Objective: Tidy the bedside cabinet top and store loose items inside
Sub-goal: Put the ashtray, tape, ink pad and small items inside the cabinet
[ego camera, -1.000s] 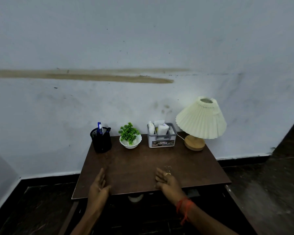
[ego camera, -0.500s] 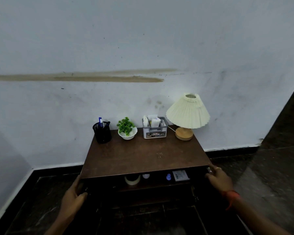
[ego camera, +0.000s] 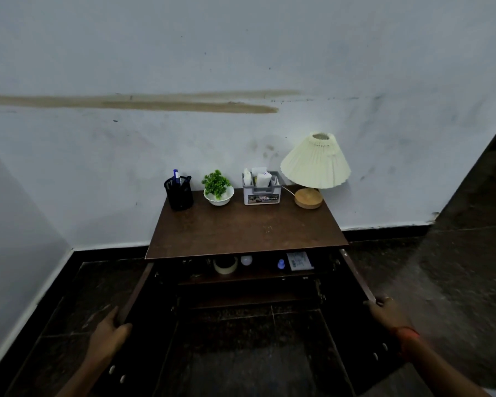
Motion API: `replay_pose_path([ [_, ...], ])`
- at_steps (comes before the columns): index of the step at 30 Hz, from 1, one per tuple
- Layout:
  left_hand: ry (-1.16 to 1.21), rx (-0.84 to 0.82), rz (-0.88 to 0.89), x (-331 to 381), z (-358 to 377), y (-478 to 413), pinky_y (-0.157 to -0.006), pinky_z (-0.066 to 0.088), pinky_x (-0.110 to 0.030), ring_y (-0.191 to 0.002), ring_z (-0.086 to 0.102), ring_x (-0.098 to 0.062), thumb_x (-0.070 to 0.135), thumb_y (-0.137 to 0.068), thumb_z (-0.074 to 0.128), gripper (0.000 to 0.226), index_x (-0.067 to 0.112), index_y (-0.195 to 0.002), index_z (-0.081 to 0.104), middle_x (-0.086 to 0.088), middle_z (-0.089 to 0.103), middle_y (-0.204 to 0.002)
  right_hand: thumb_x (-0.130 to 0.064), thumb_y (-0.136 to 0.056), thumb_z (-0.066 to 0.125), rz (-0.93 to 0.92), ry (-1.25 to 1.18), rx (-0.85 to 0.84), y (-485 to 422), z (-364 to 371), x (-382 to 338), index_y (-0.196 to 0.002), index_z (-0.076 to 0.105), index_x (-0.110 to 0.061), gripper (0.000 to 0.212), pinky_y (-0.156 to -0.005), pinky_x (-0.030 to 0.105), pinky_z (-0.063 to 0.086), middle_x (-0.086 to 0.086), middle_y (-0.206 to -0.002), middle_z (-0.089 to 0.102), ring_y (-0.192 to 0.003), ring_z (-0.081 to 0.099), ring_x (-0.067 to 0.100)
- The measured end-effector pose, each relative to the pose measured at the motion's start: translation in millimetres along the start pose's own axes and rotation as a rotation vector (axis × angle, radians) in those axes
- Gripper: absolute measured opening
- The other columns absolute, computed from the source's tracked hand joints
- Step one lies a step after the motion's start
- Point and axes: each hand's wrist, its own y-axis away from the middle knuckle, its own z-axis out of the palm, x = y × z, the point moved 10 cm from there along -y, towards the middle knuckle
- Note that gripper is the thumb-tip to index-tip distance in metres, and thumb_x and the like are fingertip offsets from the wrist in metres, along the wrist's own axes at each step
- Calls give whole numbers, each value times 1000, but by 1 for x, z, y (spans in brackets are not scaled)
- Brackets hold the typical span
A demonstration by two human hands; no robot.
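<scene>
Cabinet top [ego camera: 241, 230] bears lamp [ego camera: 315, 164] against stained wall [ego camera: 241, 53].

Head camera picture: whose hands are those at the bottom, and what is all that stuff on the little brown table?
No robot here. A person wears one camera on their head, so you see what they see, looking forward and down. The hands are theirs. The left hand grips the top edge of the dark brown left cabinet door, the right hand that of the dark brown right cabinet door; both doors stand open. On the brown wooden cabinet top, along the wall, stand a black mesh pen holder, a green plant in a white bowl, a grey plastic box of packets and a lamp with a cream pleated shade. On the shelf inside lie a pale roll of tape, a small blue thing and a white card.
</scene>
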Motion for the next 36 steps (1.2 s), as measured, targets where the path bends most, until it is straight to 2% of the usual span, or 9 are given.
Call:
replay_pose_path([
  [2, -56, -25, 27, -9, 4, -5, -98, 46, -47, -114, 58, -34, 36, -57, 56, 89, 9, -141, 45, -18, 57, -133, -26, -87, 64, 10, 14, -28, 11, 5, 4, -93, 58, -9, 18, -60, 26, 42, 13, -86, 64, -68, 57, 16],
  [5, -78, -42, 15, 3, 2, 28, -73, 50, -36, -87, 67, -30, 33, -56, 52, 77, 15, -130, 55, -15, 69, -104, -25, -85, 66, 27, -1, -37, 25, 8, 17, -99, 57, -11, 22, -62, 26, 45, 12, -87, 66, -69, 61, 20],
  [8, -141, -11, -12, -4, 0, 44, -71, 52, -36, -77, 67, -27, 37, -62, 54, 66, 19, -125, 58, -11, 71, -91, -25, -85, 64, 13, 68, -22, 34, 10, 26, -105, 57, -9, 27, -57, 23, 41, 12, -88, 63, -69, 59, 20],
  [12, -139, 55, -40, -14, 2, 63, -73, 51, -36, -82, 66, -31, 23, -83, 59, 37, 12, -119, 62, -15, 69, -91, -22, -86, 57, 0, 122, 65, 46, 9, 34, -106, 61, -8, 25, -68, 30, 45, 15, -88, 65, -76, 61, 29],
  [18, -70, 92, -81, -32, 12, 80, -77, 47, -36, -96, 64, -38, 24, -86, 59, 40, 5, -120, 62, -24, 67, -103, -23, -86, 54, 9, 133, 118, 57, 22, 37, -94, 58, -1, 24, -75, 37, 51, 23, -93, 65, -82, 62, 35],
  [21, -49, 109, -54, -30, 14, 86, -79, 48, -38, -97, 64, -39, 22, -85, 60, 39, 3, -119, 61, -26, 67, -103, -27, -86, 52, 3, 139, 116, 63, 34, 34, -85, 51, -8, 19, -74, 37, 51, 23, -92, 65, -82, 63, 36],
  [28, -39, 91, 0, -25, 19, 89, -78, 48, -37, -91, 62, -36, 19, -87, 59, 36, 2, -118, 59, -22, 66, -99, -30, -90, 48, -67, 268, 112, 96, 64, 1, -101, 57, 2, 35, -82, 38, 50, 27, -105, 65, -99, 62, 40],
  [33, -42, 66, -14, -27, 23, 89, -81, 52, -41, -91, 63, -36, 21, -87, 58, 36, 5, -118, 58, -20, 66, -98, -38, -89, 55, -168, 272, 59, 120, 104, -31, -101, 54, -4, 36, -75, 34, 50, 20, -100, 68, -96, 66, 35],
  [36, -51, 87, -16, -27, 23, 91, -78, 49, -37, -91, 64, -36, 20, -85, 60, 33, 4, -114, 60, -18, 66, -93, -44, -84, 60, -183, 236, -2, 123, 131, -46, -108, 49, -5, 47, -80, 35, 52, 18, -108, 67, -101, 65, 34],
])
